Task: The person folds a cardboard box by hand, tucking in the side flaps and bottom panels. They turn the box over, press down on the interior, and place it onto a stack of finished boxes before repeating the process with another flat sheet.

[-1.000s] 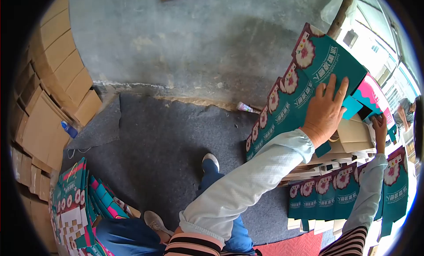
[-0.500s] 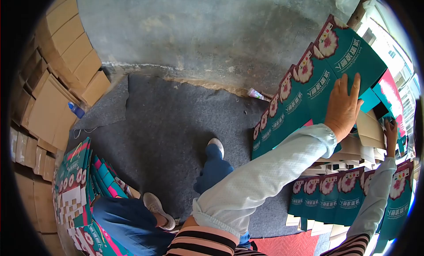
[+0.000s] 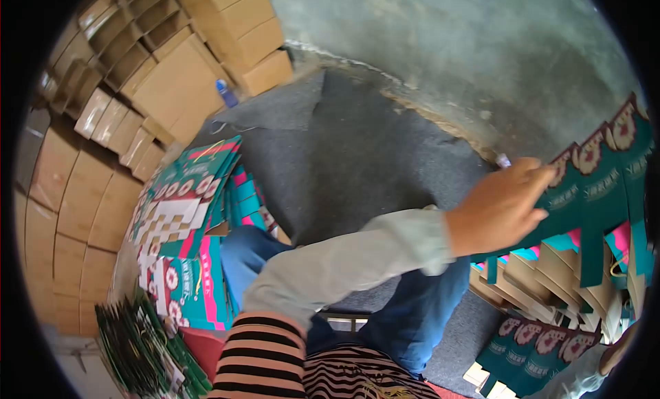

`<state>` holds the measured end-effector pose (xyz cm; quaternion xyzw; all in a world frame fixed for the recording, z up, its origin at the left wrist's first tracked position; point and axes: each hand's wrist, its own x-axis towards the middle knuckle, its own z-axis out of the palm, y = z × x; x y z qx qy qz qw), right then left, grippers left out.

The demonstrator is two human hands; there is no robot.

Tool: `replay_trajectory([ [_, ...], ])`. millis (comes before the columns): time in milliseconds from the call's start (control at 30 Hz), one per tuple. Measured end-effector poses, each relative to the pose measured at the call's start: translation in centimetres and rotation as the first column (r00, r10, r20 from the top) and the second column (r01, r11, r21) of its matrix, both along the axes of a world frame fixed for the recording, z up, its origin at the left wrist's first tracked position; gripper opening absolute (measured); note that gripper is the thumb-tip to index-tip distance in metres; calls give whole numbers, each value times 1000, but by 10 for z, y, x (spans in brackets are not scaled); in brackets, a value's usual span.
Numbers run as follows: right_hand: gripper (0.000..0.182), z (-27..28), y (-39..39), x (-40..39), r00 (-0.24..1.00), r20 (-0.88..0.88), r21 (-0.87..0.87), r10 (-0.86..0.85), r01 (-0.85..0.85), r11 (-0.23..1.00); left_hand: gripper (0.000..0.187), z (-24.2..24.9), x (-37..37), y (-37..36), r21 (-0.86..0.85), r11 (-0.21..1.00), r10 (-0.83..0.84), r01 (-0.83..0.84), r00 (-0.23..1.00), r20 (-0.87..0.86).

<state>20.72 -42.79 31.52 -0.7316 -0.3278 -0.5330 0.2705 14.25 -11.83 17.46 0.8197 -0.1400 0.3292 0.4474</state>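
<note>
My left hand (image 3: 496,208) reaches across to the right, fingers stretched out and nothing visible in them. Its fingertips overlap the near end of a row of overlapping teal printed cartons (image 3: 605,198), which bear white lettering and maroon-and-white flower pictures. Brown inner flaps show beneath that row. At the lower right edge is my right hand (image 3: 619,347), with its fingers lost in the dark rim of the view. Close to its sleeve lies a second row of teal cartons (image 3: 540,351).
On the left leans a pile of teal and pink printed cardboard (image 3: 185,192), with a dark green stack (image 3: 141,351) below it. Brown boxes (image 3: 75,213) line the far left. A small blue bottle (image 3: 225,94) stands by them. Grey matting (image 3: 371,151) meets a concrete wall (image 3: 467,48).
The view has swung left, bringing in more brown boxes and the dark green stack. My left hand has come off the face of the upper cartons toward their near end; my right hand sits lower.
</note>
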Motion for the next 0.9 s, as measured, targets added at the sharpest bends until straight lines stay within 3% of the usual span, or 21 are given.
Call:
replay_trajectory([
  [33,45,-4,19,-9,990,44,-65,131,-128,990,52,-17,-28,23,63,994,88,-85,995,-45],
  [67,55,2,51,-22,939,21,-13,344,-344,939,50,-31,-57,43,128,978,175,-163,981,-84],
  [100,66,8,83,-34,840,12,36,542,-542,839,48,-33,-92,63,158,969,222,-188,946,-238],
  [133,65,9,109,-44,754,-14,33,657,-657,754,47,-35,-128,82,191,959,269,-209,882,-387],
  [167,64,5,131,-52,686,-51,20,726,-726,688,46,-44,-161,99,214,935,348,-282,846,-404],
  [267,62,-4,186,-69,519,-162,3,839,-850,526,43,-55,-258,132,150,832,518,-534,650,-556],
  [333,61,-13,221,-79,433,-225,-4,873,-896,444,42,-80,-316,151,139,712,642,-688,560,-523],
  [467,58,-26,281,-96,309,-344,-62,887,-950,307,38,-116,-406,188,291,469,794,-834,254,-553],
  [533,57,-29,300,-99,288,-381,-66,879,-956,285,36,-151,-438,218,539,289,940,-791,127,-317],
  [600,56,-31,314,-102,282,-414,-68,865,-958,279,41,-185,-461,259,577,107,941,-810,-105,-321],
  [700,54,-44,335,-111,307,-438,-69,845,-948,309,47,-240,-489,318,719,-34,919,-694,-305,-250],
  [733,54,-47,339,-114,313,-441,-74,841,-947,313,50,-255,-496,334,791,-35,887,-611,-384,-257],
  [800,53,-55,354,-116,323,-453,-88,831,-944,318,52,-265,-495,354,850,-17,880,-527,-411,-237],
  [833,52,-59,361,-118,330,-457,-93,826,-941,324,45,-268,-495,366,884,111,778,-455,-513,-362],
  [900,51,-66,377,-124,340,-483,-97,807,-937,337,23,-285,-507,388,898,185,822,-400,-437,-364],
])
